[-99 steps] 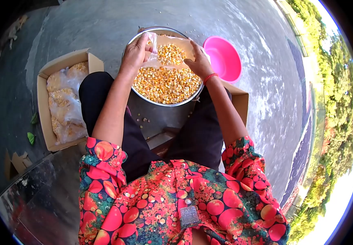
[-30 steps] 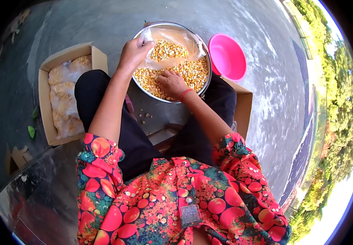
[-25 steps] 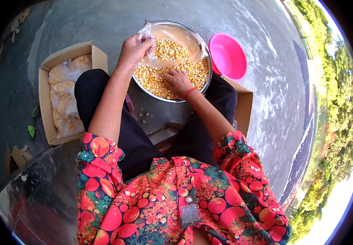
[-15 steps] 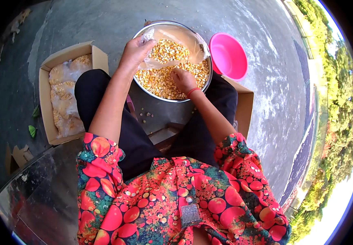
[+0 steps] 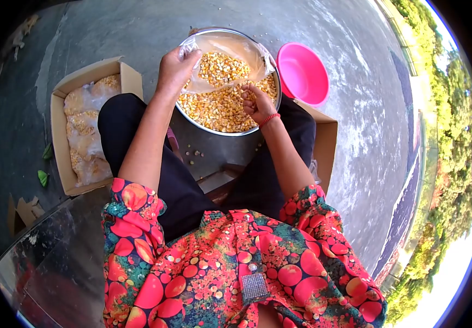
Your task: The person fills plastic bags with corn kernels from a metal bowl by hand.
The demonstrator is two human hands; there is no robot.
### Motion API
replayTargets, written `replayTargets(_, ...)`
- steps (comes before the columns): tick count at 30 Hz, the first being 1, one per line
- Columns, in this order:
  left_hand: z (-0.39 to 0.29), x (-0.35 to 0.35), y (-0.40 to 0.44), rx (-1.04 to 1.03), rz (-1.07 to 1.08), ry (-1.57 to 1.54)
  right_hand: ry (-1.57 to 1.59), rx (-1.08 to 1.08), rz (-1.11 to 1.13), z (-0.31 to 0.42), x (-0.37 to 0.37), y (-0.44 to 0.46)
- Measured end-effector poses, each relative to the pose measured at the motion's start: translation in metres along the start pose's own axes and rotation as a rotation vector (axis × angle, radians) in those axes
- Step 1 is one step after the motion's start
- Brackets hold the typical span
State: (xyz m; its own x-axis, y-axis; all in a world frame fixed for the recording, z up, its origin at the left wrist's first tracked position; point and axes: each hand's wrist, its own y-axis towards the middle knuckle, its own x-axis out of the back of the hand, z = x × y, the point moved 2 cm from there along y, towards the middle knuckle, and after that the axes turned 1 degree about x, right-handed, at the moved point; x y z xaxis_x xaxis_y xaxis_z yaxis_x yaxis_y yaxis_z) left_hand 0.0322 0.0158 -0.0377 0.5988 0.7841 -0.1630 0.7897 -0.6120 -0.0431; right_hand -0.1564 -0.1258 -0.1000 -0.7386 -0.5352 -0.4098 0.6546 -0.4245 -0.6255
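A round metal basin [image 5: 230, 133] full of yellow corn kernels [image 5: 214, 112] rests at my knees. Inside it lies a clear plastic bag [image 5: 241, 46] with kernels in it, its mouth spread wide. At the basin's left rim my left hand [image 5: 177, 68] is closed on the bag's edge. My right hand [image 5: 258, 103], with a red bracelet at the wrist, is over the right part of the kernels. Its fingers are curled together, and what they hold, if anything, is hidden.
A pink basin [image 5: 303, 74] stands right of the metal one. On the left, a cardboard box [image 5: 59, 131] holds filled plastic bags [image 5: 85, 131]. Another cardboard box [image 5: 326, 147] is beside my right knee. Loose kernels are scattered on the floor [image 5: 356, 126].
My right hand let go of the bag's right edge, went down into the kernels with fingers spread, then closed and rose to the right. My left hand has stayed on the bag.
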Motion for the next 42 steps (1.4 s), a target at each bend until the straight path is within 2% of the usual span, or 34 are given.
replayTargets(2,-0.002,0.0,0.0,-0.004,0.001,0.019,-0.039,-0.037,0.003,-0.001,-0.001,-0.005)
replayTargets(4,-0.006,0.0,-0.004,0.148,-0.039,-0.167,-0.046,-0.069,0.06,-0.001,-0.003,-0.01)
replayTargets(6,-0.004,0.001,-0.003,0.153,-0.035,-0.189,-0.055,-0.103,0.118,0.001,-0.009,-0.018)
replayTargets(8,-0.003,0.002,-0.002,0.158,-0.035,-0.21,-0.107,-0.134,0.311,0.006,-0.021,-0.028)
replayTargets(10,-0.008,0.002,-0.003,0.147,-0.053,-0.094,-0.099,-0.135,0.385,0.016,-0.036,-0.035)
replayTargets(12,-0.013,-0.005,-0.009,0.143,-0.075,-0.116,-0.057,-0.038,0.417,0.03,-0.059,-0.043)
replayTargets(17,0.001,-0.008,-0.006,0.11,-0.078,-0.092,-0.021,0.107,0.369,0.051,-0.084,-0.012)
replayTargets(19,0.007,-0.009,-0.003,0.066,-0.045,-0.082,-0.06,0.218,0.221,0.057,-0.099,-0.007)
replayTargets(20,0.005,-0.008,-0.003,0.064,-0.048,-0.083,-0.063,0.217,0.224,0.057,-0.101,-0.008)
replayTargets(22,0.004,-0.008,-0.004,0.098,-0.047,-0.052,-0.526,0.393,0.084,0.059,-0.1,-0.014)
replayTargets(23,0.001,-0.008,-0.005,0.099,-0.05,-0.055,-0.638,0.453,0.121,0.06,-0.097,-0.016)
replayTargets(24,-0.003,-0.008,-0.007,0.084,-0.047,-0.048,-0.642,0.45,0.123,0.059,-0.092,-0.016)
replayTargets(26,-0.005,-0.007,-0.008,0.072,-0.044,-0.04,-0.439,0.268,0.331,0.052,-0.087,-0.019)
replayTargets(28,-0.003,-0.006,-0.006,0.077,-0.05,-0.027,-0.436,0.203,0.344,0.045,-0.078,-0.031)
replayTargets(31,0.01,-0.006,-0.001,0.084,-0.016,-0.005,-0.722,0.058,0.455,0.029,-0.06,-0.041)
replayTargets(32,0.009,-0.006,-0.001,0.084,-0.013,-0.003,-0.834,0.046,0.421,0.023,-0.052,-0.038)
replayTargets(34,0.008,-0.009,-0.003,0.138,-0.009,0.009,-1.116,0.157,0.272,0.012,-0.029,-0.025)
replayTargets(35,0.008,-0.011,-0.005,0.137,-0.005,0.011,-1.279,0.417,0.156,0.005,-0.015,-0.015)
replayTargets(36,0.007,-0.011,-0.006,0.123,-0.014,-0.017,-1.276,0.418,0.154,-0.004,-0.007,-0.01)
replayTargets(38,0.006,-0.012,-0.007,0.107,-0.023,-0.043,-1.605,0.619,-0.168,-0.009,-0.001,-0.007)
replayTargets(39,0.005,-0.012,-0.007,0.093,-0.025,-0.041,-1.65,0.631,-0.235,-0.013,-0.003,-0.01)
replayTargets(42,-0.005,-0.014,-0.013,0.111,-0.027,-0.056,-1.669,0.72,-0.246,-0.023,-0.015,-0.014)
